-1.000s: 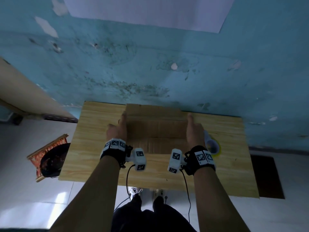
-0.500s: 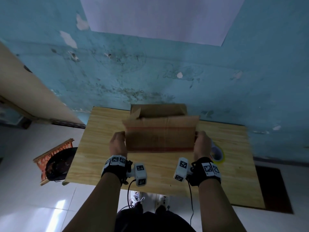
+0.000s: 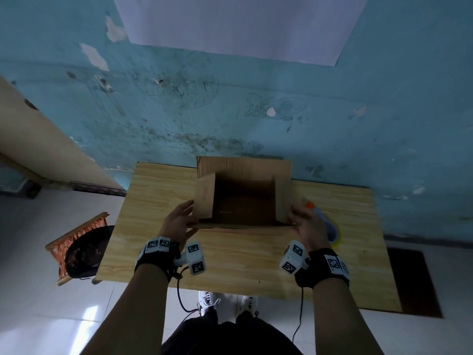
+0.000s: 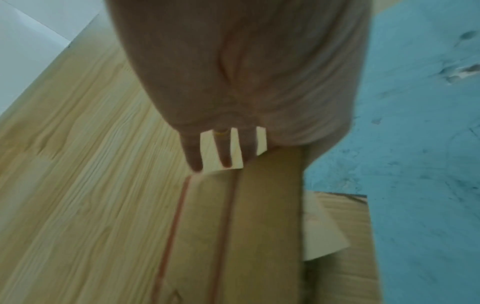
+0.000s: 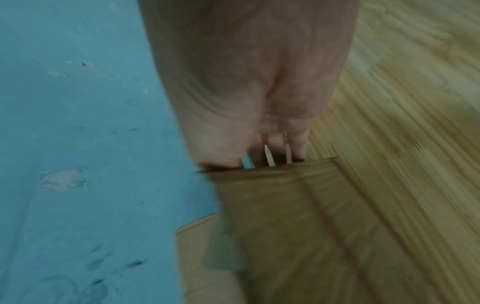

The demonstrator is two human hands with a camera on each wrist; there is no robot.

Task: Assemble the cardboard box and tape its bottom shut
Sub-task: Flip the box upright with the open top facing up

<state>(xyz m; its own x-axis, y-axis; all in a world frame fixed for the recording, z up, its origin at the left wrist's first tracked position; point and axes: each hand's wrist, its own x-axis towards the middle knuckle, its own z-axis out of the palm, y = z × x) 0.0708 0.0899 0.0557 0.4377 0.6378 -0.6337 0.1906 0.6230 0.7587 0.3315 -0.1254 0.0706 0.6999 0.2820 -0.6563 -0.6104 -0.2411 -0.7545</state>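
From the head view, we see the cardboard box (image 3: 243,193) opened up on the wooden bench (image 3: 243,254), its mouth facing us. Our left hand (image 3: 178,222) grips its left near corner, our right hand (image 3: 308,225) its right near corner. A yellow tape roll (image 3: 332,230) lies just right of the box.

At the left wrist, spread fingers (image 4: 193,158) meet the box's corner.

At the right wrist, fingers (image 5: 301,150) hook behind the box's edge; the picture is blurred.
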